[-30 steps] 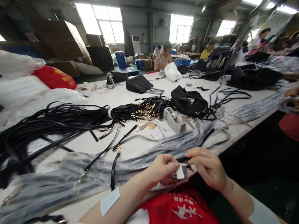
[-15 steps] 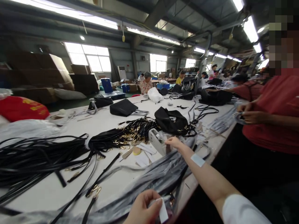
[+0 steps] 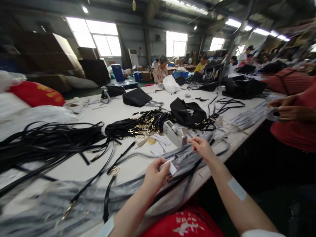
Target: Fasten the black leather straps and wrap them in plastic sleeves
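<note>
My left hand [image 3: 156, 174] is closed over the plastic-wrapped straps, pinching a small white paper piece [image 3: 172, 168] between thumb and fingers. Clear plastic and a bit of metal show just beside that paper. My right hand [image 3: 201, 148] is pinched at the front end of a pale grey tape dispenser [image 3: 174, 133], a short way off its cutting edge. A thin clear strip of tape, hard to make out, seems to be at its fingertips. Under both hands lie long straps in clear plastic [image 3: 138, 184] along the table's near edge.
Left lies a tied bundle of black straps [image 3: 61, 140] with gold clasps. Paper scraps [image 3: 158, 148] and a yellow round piece [image 3: 151, 140] sit by the dispenser. Black bags [image 3: 189, 113] stand behind. At right, a co-worker's hands [image 3: 288, 110] hold a grey coil.
My left hand has risen and moved forward with the white paper, closer to the dispenser. My right hand has drawn slightly away from the dispenser's front. The view has tilted down.
</note>
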A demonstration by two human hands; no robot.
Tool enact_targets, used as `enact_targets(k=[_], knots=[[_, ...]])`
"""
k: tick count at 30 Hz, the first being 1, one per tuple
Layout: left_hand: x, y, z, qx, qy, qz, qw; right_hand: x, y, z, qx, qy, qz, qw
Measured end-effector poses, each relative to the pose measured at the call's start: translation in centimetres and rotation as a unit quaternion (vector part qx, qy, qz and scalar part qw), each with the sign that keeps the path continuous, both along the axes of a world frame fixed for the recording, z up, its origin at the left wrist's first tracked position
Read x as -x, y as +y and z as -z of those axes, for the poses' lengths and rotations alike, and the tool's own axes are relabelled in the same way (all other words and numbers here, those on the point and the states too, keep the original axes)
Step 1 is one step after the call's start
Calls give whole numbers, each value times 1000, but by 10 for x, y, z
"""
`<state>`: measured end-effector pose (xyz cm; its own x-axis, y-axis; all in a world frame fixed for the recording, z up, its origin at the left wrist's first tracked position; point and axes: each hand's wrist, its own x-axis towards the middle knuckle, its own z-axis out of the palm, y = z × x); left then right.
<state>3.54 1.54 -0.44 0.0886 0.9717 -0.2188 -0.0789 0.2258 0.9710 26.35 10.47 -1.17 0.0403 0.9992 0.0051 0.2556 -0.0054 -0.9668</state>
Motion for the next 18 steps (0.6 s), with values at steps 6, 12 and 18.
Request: enact_targets(k=[6,12,18], knots=[[-8,8,-7,-112,64,-61,990,36,-70,-26,2,124,-159,979],[-5,5,-11,-153,70,-66,984,60,-89,-16,37,157,-204,966],[-1,1,-11,-134,39,-74,987,64,-87,-9,43,166,-205,964]])
